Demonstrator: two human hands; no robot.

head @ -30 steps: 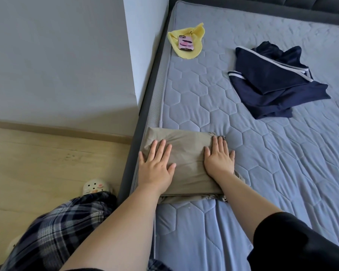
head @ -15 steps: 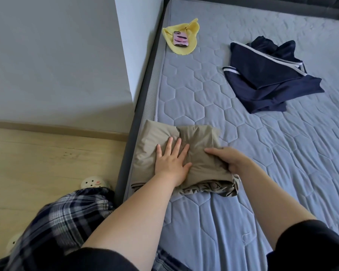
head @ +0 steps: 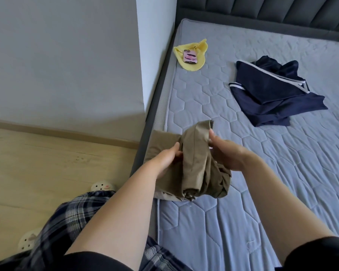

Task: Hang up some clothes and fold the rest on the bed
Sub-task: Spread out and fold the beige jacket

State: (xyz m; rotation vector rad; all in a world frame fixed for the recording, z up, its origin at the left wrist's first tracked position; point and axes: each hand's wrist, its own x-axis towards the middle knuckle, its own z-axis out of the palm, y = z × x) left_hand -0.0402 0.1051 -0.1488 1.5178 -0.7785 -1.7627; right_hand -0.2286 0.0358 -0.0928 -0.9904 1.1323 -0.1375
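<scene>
Since half a second ago the khaki garment [head: 196, 163] has been gathered up from its flat, pressed position into a raised fold between both hands, and the left hand [head: 167, 159] no longer lies flat on it. The left hand now grips the fold's left side, fingers curled into the fabric with the thumb pointing up along it. The right hand [head: 229, 153] grips the right side, one digit raised against the fold's upper edge and the others curled into the cloth. The garment sits at the mattress [head: 243, 202] near-left corner; its left flap lies flat at the mattress edge, just beside the dark bed frame [head: 145, 130], and its bunched lower end hangs toward the quilted surface. To the right and ahead of the hands the mattress is bare. A navy garment with white trim [head: 272, 94] lies well apart, far right. A yellow cloth [head: 189, 67] carrying a pink-cased phone [head: 190, 57] lies near the far-left edge, by the wall corner. Wooden floor [head: 47, 163] adjoins the frame on the left.
</scene>
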